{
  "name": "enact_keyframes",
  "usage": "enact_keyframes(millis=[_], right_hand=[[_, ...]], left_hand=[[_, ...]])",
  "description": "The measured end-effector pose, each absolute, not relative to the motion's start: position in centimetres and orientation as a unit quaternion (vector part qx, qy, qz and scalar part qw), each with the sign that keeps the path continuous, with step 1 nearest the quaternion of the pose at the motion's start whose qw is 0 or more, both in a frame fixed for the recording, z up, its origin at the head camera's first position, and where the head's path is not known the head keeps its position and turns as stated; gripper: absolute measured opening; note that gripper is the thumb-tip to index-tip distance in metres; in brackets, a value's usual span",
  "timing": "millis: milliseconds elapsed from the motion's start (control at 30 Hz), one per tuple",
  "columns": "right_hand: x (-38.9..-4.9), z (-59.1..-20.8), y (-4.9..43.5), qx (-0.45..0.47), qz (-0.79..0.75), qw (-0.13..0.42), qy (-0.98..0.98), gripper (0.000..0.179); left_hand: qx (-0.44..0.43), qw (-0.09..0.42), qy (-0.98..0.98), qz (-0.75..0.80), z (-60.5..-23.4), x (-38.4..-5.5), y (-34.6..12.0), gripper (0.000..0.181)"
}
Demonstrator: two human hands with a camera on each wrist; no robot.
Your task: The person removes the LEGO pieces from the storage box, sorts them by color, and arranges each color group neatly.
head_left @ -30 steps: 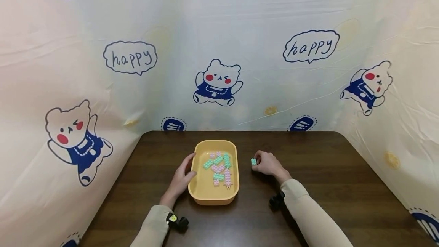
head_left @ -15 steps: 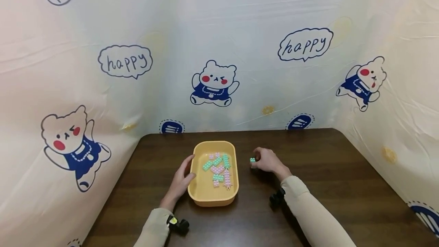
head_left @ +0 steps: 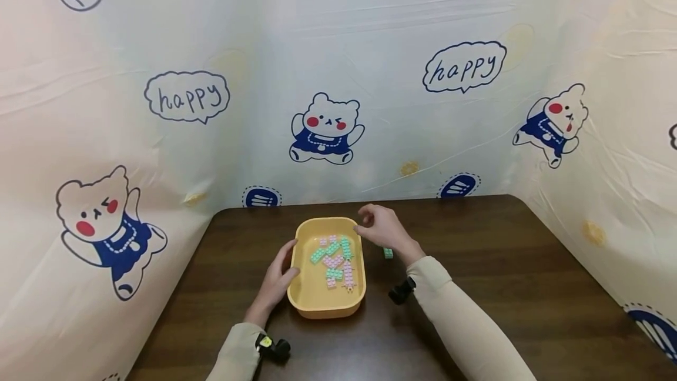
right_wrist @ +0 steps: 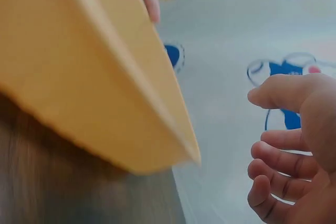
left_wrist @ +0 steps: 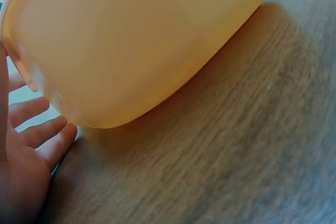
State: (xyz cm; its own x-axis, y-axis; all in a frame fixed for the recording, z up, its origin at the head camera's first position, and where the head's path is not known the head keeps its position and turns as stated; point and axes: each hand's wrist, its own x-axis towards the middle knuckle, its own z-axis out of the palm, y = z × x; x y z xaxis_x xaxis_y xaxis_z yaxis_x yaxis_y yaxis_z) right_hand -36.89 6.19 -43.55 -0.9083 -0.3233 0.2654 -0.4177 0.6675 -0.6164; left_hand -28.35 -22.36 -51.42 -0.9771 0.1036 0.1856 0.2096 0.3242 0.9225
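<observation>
A yellow plastic bin [head_left: 301, 296] stands on the table with several pink and mint-green building bricks [head_left: 333, 261] lying inside. My left hand [head_left: 275, 280] rests against the bin's left side; in the left wrist view its fingers [left_wrist: 44, 132] are extended and touch the outer wall. My right hand [head_left: 385, 229] hovers by the bin's far right corner and holds nothing. In the right wrist view, its thumb and loosely bent fingers [right_wrist: 281, 166] are apart from the bin wall [right_wrist: 105, 103]. A green brick [head_left: 388, 253] lies on the table under the right wrist, partly hidden.
The dark wooden table [head_left: 476, 263] extends on both sides of the bin. Behind and beside it hangs a pale printed cloth [head_left: 402, 104] with bear drawings. Each wrist wears a small black camera [head_left: 402, 291].
My right hand has let go of the green brick on the table and moved left and away to the bin's far right corner. The left hand stays at the bin; the head view shifts slightly.
</observation>
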Motion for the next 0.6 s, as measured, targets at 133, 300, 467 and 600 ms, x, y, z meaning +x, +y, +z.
enact_keyframes(millis=[133, 300, 467, 600], right_hand=[[-36.5, -42.9, 3.9, 0.219, 0.362, 0.06, -0.904, 0.042], [-36.4, -43.0, 1.3, 0.24, 0.37, 0.046, -0.896, 0.043], [-36.6, -43.8, -0.4, 0.259, 0.359, 0.023, -0.897, 0.043], [-36.7, -44.4, -1.1, 0.257, 0.348, 0.006, -0.902, 0.045]], left_hand=[[-0.102, 0.051, -0.813, -0.571, -50.8, -27.8, -22.1, 0.065], [-0.108, 0.056, -0.811, -0.573, -50.9, -27.9, -22.4, 0.065], [-0.12, 0.071, -0.809, -0.572, -50.9, -27.7, -22.5, 0.066], [-0.121, 0.068, -0.806, -0.575, -50.7, -27.8, -22.3, 0.066]])
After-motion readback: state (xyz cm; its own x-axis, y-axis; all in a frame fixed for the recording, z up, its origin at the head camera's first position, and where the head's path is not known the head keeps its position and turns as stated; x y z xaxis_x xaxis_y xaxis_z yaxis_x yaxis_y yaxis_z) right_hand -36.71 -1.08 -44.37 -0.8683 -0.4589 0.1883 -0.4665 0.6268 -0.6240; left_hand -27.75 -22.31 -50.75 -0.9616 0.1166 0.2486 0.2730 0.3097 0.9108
